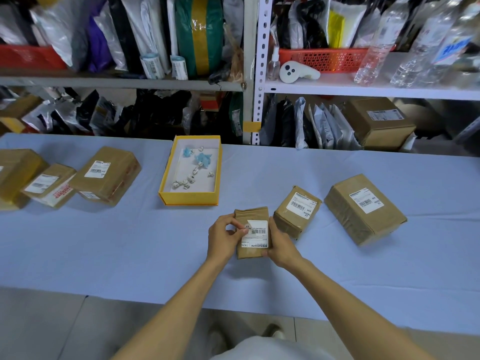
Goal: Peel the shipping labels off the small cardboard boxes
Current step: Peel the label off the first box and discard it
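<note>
Pinched label [257, 233] by its curled corner with left hand [223, 239], gripped small box [250, 213] with right hand [280, 245]. Had second box [297, 211] just right of hands, larger box [363, 209] farther right, on worktop [104, 242].

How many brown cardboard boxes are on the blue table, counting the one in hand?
6: three boxes at left, held box, two boxes at right. More may hide past the left edge.

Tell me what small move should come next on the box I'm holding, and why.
Probably pull the lifted corner diagonally toward the right hand: the left hand pinches the folded-back upper-left corner of the label, most of it lies stuck flat, and the right hand grips the box steady.
</note>
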